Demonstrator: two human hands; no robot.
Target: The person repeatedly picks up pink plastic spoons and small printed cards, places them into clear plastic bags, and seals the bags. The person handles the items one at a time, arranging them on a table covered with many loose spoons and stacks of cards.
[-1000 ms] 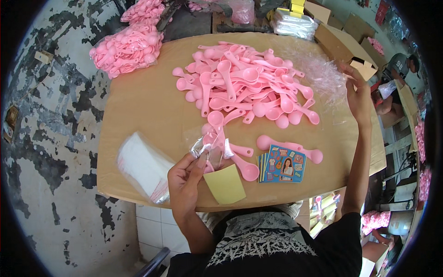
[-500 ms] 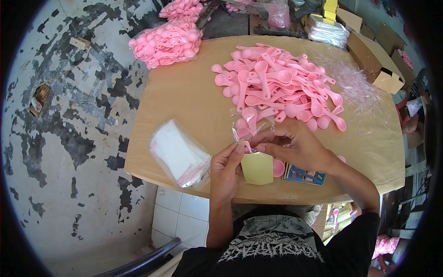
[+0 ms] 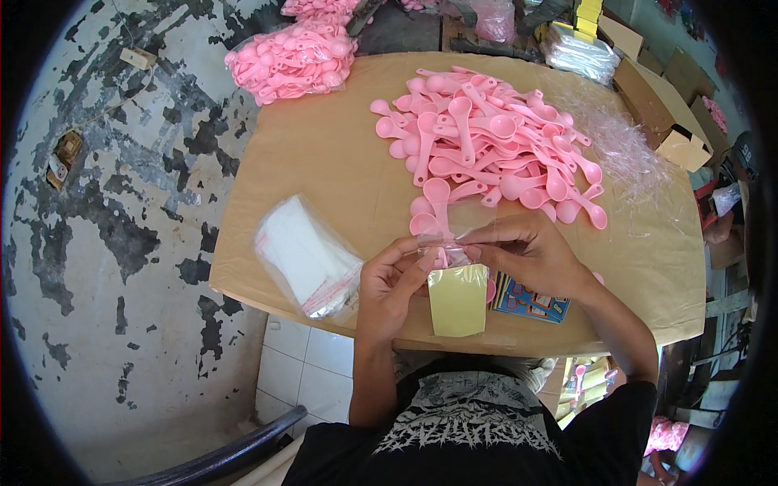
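Between my two hands hangs a small clear plastic bag [image 3: 474, 217] with a yellow card [image 3: 458, 304] in its lower part. My left hand [image 3: 389, 283] pinches the bag's left side near the card's top edge, where a bit of pink plastic shows behind the film. On the other side, my right hand [image 3: 535, 255] grips the bag's upper right edge between thumb and fingers. Pink measuring spoons [image 3: 494, 146] lie in a big heap just beyond my hands. A stack of blue printed cards [image 3: 531, 301] is under my right wrist, with part of a pink spoon beside it.
A pack of clear bags [image 3: 308, 259] lies at the table's left. Bagged pink spoons [image 3: 292, 61] sit at the far left corner. Crumpled film [image 3: 624, 142] and an open cardboard box [image 3: 660, 101] are at the far right. The brown-covered table [image 3: 275, 170] stands near a peeling wall.
The bag's upper part is now stretched flat between my hands, and the yellow card hangs straighter and slightly lower. The view has shifted slightly.
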